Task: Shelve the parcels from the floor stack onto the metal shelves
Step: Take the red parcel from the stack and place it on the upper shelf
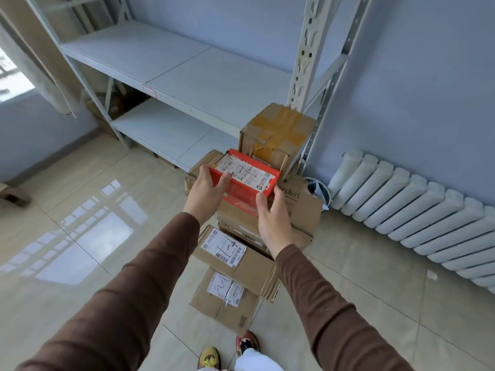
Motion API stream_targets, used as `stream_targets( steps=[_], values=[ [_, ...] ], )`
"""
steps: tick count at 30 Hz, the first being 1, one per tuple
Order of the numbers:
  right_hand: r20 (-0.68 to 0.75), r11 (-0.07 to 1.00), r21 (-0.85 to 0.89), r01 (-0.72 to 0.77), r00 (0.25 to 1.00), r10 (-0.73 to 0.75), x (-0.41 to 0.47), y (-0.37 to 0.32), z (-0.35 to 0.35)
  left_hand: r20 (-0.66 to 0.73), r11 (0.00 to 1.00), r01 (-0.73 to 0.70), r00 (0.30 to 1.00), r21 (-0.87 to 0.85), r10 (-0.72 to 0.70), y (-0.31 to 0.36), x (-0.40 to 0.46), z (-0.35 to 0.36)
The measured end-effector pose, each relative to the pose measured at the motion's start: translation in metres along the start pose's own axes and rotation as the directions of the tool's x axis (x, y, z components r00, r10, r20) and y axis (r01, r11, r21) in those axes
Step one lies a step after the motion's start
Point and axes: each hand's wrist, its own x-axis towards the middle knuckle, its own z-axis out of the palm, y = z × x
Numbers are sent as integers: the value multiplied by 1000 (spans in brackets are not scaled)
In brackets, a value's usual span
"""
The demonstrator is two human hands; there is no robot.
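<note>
A red parcel [242, 184] with a white shipping label sits on top of the floor stack of cardboard parcels [235, 263]. My left hand [205, 192] grips its left end and my right hand [272, 218] grips its right front corner. A tall brown box [278, 137] sealed with yellow tape stands just behind it. The white metal shelves [171, 62] rise beyond the stack; both visible shelf boards are bare.
A white radiator [417, 207] runs along the right wall. A shelf upright [305, 57] stands right behind the tall box. Glossy tiled floor [88, 223] lies to the left. More cardboard is tucked under the lowest shelf at the far left.
</note>
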Motion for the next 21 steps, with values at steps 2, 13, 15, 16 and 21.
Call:
stream_targets(
  steps=[2,13,15,16,21],
  values=[
    [8,999,31,43,999,-44,-3,-3,7,-58,999,-34,998,-30,32,-5,-4,-9],
    [242,964,160,210,939,-245,-21,-54,95,-457,988,-73,890,-137,3,-46,-63,-109],
    [310,955,196,224,909,-277,-35,-69,121,-537,985,-70,843,-158,-26,-62,-83,-136],
    [345,949,207,236,891,-297,-43,-76,135,-579,984,-70,815,-162,-38,-70,-94,-150],
    [536,926,291,239,761,-365,-103,-103,212,-752,976,-80,651,-203,-103,-117,-167,-221]
  ],
)
